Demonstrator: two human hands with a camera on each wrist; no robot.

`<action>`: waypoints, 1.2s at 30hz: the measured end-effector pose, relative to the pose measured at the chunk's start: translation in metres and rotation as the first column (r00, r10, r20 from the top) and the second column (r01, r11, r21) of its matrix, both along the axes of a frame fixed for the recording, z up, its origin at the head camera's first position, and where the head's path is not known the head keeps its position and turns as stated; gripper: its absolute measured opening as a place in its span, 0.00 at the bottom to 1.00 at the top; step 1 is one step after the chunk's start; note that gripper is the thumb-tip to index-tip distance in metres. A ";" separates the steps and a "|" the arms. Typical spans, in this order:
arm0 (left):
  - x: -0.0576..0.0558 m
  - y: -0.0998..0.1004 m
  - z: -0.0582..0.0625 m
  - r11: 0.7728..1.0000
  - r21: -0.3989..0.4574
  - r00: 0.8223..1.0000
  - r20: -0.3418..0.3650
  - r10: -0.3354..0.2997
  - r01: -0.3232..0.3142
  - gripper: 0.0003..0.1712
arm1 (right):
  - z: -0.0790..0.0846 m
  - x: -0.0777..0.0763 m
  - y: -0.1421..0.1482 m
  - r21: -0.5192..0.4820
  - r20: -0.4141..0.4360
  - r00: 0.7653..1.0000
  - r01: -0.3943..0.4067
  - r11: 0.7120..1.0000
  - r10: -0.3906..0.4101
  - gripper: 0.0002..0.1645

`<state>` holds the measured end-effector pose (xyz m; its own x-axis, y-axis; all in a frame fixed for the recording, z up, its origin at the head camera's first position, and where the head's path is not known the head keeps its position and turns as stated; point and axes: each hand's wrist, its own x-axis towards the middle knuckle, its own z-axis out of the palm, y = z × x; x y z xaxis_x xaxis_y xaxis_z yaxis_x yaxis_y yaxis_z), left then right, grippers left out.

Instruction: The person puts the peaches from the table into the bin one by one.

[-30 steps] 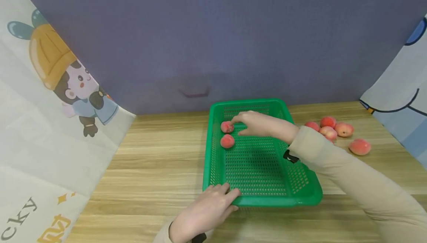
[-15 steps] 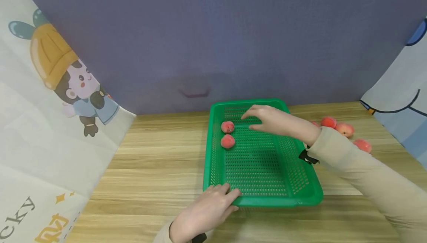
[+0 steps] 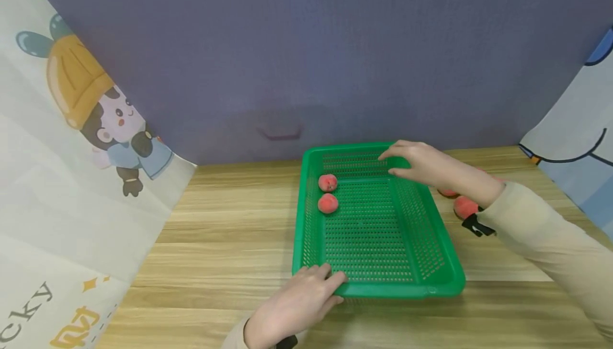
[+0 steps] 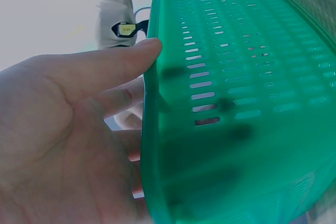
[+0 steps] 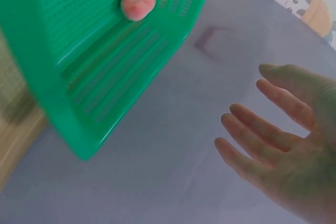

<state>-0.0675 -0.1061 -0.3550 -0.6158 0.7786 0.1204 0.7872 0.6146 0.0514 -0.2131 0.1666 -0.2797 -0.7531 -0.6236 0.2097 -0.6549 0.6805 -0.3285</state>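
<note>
A green perforated plastic basket [image 3: 369, 288] rests on the table. Two reddish peaches lie inside by its left wall: a rear peach [image 3: 328, 182] and a nearer peach [image 3: 328, 204]. My left hand [image 3: 301, 298] grips the basket's near rim toward its left corner. In the left wrist view the thumb [image 4: 142, 53] lies against the outside of the rim, fingers on the far side. Over the basket's back right corner, my right hand [image 3: 426, 165] is raised with fingers spread and nothing in them, as the right wrist view also shows.
Right of the basket, several peaches [image 3: 464, 208] lie on the wooden table [image 3: 230, 232], mostly hidden behind the right forearm. A grey-purple panel [image 3: 306, 61] stands just behind the basket. Printed white sheets [image 3: 57, 194] flank the table.
My right hand has drawn away from the rear peach, moving right and up to the basket's back right corner. The forearm now covers most of the loose peaches. The left hand stays put.
</note>
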 end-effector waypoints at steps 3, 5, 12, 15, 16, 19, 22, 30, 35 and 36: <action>0.001 0.000 0.000 1.000 0.001 1.000 -0.003 -0.001 0.001 0.14 | -0.004 0.000 0.012 -0.009 -0.022 1.000 0.015 1.000 -0.015 0.19; 0.001 -0.001 -0.001 1.000 0.002 1.000 -0.007 -0.002 0.002 0.14 | -0.009 0.000 0.020 -0.023 -0.046 0.999 0.023 0.999 -0.024 0.19; 0.000 -0.001 -0.002 1.000 0.002 1.000 -0.004 0.007 -0.007 0.14 | -0.026 -0.001 0.047 -0.058 -0.110 0.991 0.070 0.996 -0.076 0.18; -0.001 0.000 -0.001 1.000 0.003 1.000 0.009 0.011 -0.011 0.14 | -0.033 0.000 0.058 -0.054 -0.129 0.988 0.081 0.995 -0.087 0.19; -0.001 0.000 -0.001 1.000 0.002 1.000 0.009 0.009 -0.009 0.14 | -0.035 0.000 0.061 -0.056 -0.141 0.986 0.080 0.995 -0.087 0.19; 0.000 -0.001 -0.001 1.000 -0.002 1.000 0.004 0.006 -0.006 0.13 | -0.041 0.000 0.070 -0.056 -0.139 0.985 0.098 0.994 -0.105 0.19; -0.001 -0.001 -0.001 1.000 -0.004 1.000 0.003 0.003 -0.003 0.13 | -0.046 0.000 0.077 -0.017 -0.087 0.984 0.155 0.988 -0.156 0.21; 0.000 -0.001 -0.001 1.000 -0.014 0.999 0.031 0.013 -0.013 0.13 | -0.062 0.003 0.088 0.047 -0.030 0.979 0.205 0.978 -0.204 0.22; 0.000 0.000 0.000 1.000 -0.020 0.999 0.037 0.022 -0.021 0.13 | -0.073 0.003 0.095 0.049 -0.025 0.976 0.217 0.975 -0.216 0.22; 0.001 0.000 0.000 1.000 -0.019 0.999 0.034 0.020 -0.020 0.13 | -0.076 0.003 0.097 0.043 -0.032 0.977 0.213 0.976 -0.212 0.22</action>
<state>-0.0668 -0.1061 -0.3552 -0.6349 0.7680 0.0844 0.7726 0.6314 0.0667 -0.2097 0.2632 -0.3555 -0.8641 -0.4591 0.2064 -0.5016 0.8191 -0.2782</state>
